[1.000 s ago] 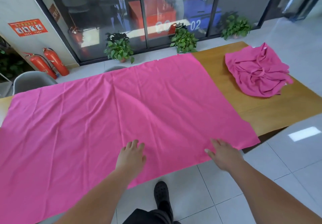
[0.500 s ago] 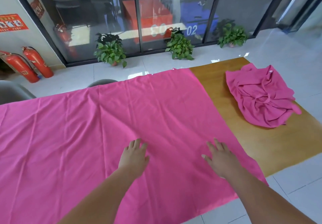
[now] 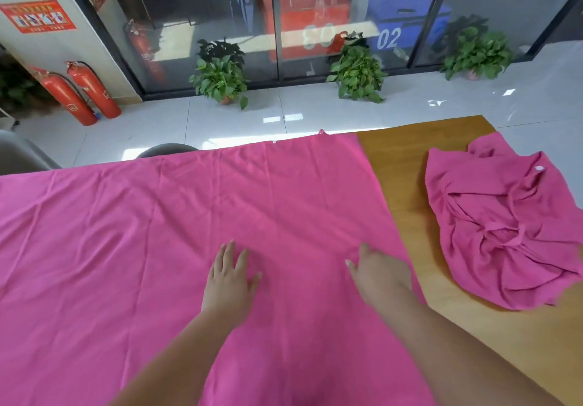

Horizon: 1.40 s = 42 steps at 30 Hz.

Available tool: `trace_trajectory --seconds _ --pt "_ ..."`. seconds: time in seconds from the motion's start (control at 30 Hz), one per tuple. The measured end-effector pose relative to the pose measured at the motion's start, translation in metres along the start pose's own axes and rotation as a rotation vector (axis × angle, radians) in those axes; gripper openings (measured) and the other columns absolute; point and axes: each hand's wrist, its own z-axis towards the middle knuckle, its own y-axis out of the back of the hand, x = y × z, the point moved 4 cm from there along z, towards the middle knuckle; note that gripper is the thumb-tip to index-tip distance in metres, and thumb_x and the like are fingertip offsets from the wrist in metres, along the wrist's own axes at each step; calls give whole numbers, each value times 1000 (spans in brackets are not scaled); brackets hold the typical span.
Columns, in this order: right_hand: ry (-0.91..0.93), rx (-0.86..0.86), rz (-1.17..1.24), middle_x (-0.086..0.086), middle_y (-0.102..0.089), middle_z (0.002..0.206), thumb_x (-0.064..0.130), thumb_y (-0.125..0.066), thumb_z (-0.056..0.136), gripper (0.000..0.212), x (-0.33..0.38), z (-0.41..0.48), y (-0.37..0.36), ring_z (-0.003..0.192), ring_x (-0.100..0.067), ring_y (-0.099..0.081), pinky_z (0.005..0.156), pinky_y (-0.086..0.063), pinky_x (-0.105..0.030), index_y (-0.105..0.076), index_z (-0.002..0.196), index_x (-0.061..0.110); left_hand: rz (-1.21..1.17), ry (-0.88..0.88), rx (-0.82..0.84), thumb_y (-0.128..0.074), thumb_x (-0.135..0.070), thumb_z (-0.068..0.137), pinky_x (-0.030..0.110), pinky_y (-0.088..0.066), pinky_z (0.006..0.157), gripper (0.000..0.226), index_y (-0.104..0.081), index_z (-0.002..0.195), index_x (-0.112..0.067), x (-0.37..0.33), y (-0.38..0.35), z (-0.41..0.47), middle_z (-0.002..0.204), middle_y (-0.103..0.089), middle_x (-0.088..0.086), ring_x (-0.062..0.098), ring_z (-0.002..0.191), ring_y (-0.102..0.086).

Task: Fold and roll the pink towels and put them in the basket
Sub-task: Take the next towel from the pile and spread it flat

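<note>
A large pink towel (image 3: pixel 157 232) lies spread flat over most of the wooden table (image 3: pixel 400 165). My left hand (image 3: pixel 230 276) rests palm down on it near the middle, fingers straight and spread. My right hand (image 3: pixel 378 273) presses flat on the same towel close to its right edge. A second pink towel (image 3: pixel 504 229) lies crumpled in a heap on the bare right end of the table. No basket is in view.
Beyond the table's far edge stand grey chair backs (image 3: pixel 167 150), three potted plants (image 3: pixel 220 74) and two red fire extinguishers (image 3: pixel 79 90) in front of a glass wall. White tiled floor surrounds the table.
Both hands have slid forward across the spread towel, away from its near edge toward the middle. The view has moved in closer over the table.
</note>
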Motion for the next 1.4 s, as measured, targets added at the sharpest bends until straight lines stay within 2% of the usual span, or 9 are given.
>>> trace_trajectory --seconds 0.1,0.2,0.37,0.57,0.7,0.8,1.0,1.23,1.4 --pt "153 -119 3 -8 -58 136 60 -35 107 57 -2 49 18 123 -30 -58 89 -52 -43 -48 146 21 -28 66 -87 -34 -62 106 52 -22 130 72 -28 166 -22 -27 -11 15 177 -4 9 29 164 2" --pt "339 -94 22 -10 -25 170 64 -31 107 73 -3 101 25 154 -34 -28 121 -36 -51 -23 166 23 30 56 -133 -23 -67 105 50 -14 132 76 -20 169 -25 -53 -18 30 178 3 4 26 164 10" --pt "122 -230 33 -9 -50 142 67 -31 104 67 -23 171 43 130 -29 -49 97 -51 -46 -48 149 20 128 25 -165 -21 -64 109 51 -8 133 73 -12 171 -27 -71 -21 60 178 6 2 24 164 12" --pt "423 -152 143 -2 11 177 79 -16 101 86 -15 249 45 163 -26 10 132 -13 -52 2 169 27 133 65 -126 -24 -67 107 52 -11 132 75 -11 170 -30 -74 -33 85 178 4 -2 22 164 11" --pt "294 -264 104 -7 1 178 76 -2 102 80 -25 284 44 164 -29 2 131 -8 -56 -8 169 33 105 64 -155 -35 -63 105 52 -12 132 74 -16 170 -31 -78 -32 81 179 0 -2 22 165 4" --pt "206 -318 161 -16 -8 176 74 -5 104 86 -16 295 54 163 -36 -1 131 -11 -57 -19 168 19 76 58 -185 -41 -58 103 52 -11 132 76 -21 169 -27 -80 -28 79 179 -5 1 26 165 -2" --pt "366 -274 178 -6 14 176 81 2 99 88 4 322 56 162 -27 17 132 -2 -52 2 170 27 99 65 -166 -38 -61 103 54 -14 131 76 -22 169 -27 -80 -28 80 178 -6 0 26 165 -4" --pt "316 -210 216 -8 14 177 79 2 100 88 2 315 59 162 -30 16 132 -3 -54 2 170 26 160 86 -106 -37 -63 104 55 -14 131 79 -12 170 -29 -77 -33 81 179 2 0 26 165 5" --pt "426 -224 275 -2 21 175 72 -3 106 80 11 181 39 161 -26 24 132 2 -51 8 169 24 189 83 -101 -29 -67 105 53 -11 132 79 -7 171 -28 -77 -31 81 178 6 1 25 164 11"
